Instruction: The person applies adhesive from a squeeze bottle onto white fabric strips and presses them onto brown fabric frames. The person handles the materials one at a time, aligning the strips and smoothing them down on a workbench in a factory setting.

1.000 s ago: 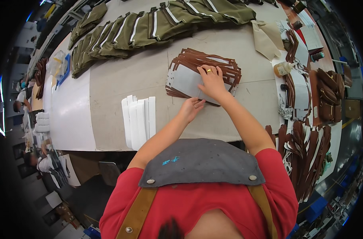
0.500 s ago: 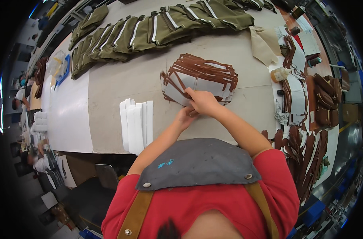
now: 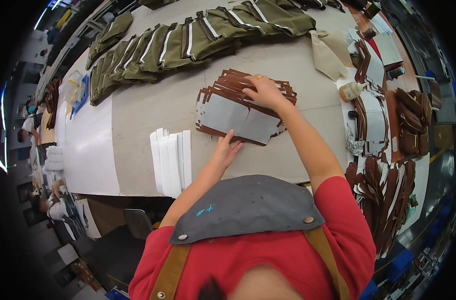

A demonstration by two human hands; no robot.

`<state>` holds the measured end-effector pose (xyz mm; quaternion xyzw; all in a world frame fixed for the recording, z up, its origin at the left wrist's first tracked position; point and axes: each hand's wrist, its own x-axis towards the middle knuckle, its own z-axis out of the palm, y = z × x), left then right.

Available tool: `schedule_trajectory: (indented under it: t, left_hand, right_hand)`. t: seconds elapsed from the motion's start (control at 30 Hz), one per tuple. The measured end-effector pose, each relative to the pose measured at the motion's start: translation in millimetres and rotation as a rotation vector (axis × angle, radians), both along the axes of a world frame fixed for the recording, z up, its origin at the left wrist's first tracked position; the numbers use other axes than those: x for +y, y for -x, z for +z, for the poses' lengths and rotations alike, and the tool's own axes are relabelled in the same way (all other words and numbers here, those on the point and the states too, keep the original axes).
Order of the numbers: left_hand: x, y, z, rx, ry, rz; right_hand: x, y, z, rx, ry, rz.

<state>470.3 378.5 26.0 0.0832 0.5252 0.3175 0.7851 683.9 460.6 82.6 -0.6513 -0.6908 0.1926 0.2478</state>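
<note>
- The brown-edged pieces lie mid-table, fanned, their edges not evened up.
- Left hand: fingers loosely open at their near edge.
- Right hand: fingers half-spread over the far side; gripping, I can't tell.
- White strips, left, lie apart, untouched.
</note>
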Motion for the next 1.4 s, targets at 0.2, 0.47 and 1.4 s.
schedule_trajectory:
  t: [0.2, 0.47, 1.4]
  left_hand:
    - [1.3, -7.9, -16.1, -0.043, -0.015, 0.011]
    - [8.1, -20.2, -12.4, -0.001, 0.017, -0.021]
    - [22.9, 27.2, 18.3, -0.324, -0.224, 0.18]
  right_hand:
    - [8.0, -2.0, -10.4, -0.196, 0.274, 0.05]
    - [55.3, -38.9, -57.7, -0.006, 0.399, -0.166]
    - [54.3, 91.4, 118.8, -0.052, 0.402, 0.448]
